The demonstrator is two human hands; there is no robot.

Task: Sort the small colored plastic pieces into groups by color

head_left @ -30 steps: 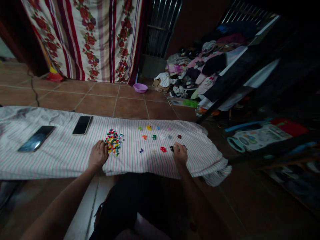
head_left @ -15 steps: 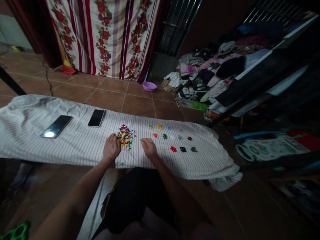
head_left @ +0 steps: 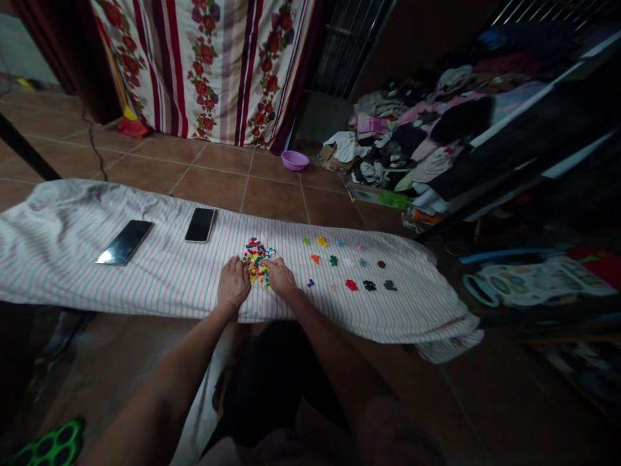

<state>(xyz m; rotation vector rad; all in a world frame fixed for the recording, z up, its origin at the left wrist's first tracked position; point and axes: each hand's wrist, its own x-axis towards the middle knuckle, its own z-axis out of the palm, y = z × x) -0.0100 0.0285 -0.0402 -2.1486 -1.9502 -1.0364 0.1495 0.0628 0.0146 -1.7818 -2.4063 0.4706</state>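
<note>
Here the left hand (head_left: 233,283) rested curled against the heap of small coloured pieces (head_left: 257,260) on the striped cloth (head_left: 160,275), while the right hand's (head_left: 280,277) fingers, pinched narrow, probed its edge; lifting one piece cleanly without scattering neighbours seemed wisest.

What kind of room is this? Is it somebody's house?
Most likely a room in a home. There is a flowered curtain, a heap of clothes on the tiled floor, and two phones on a striped cloth.
</note>
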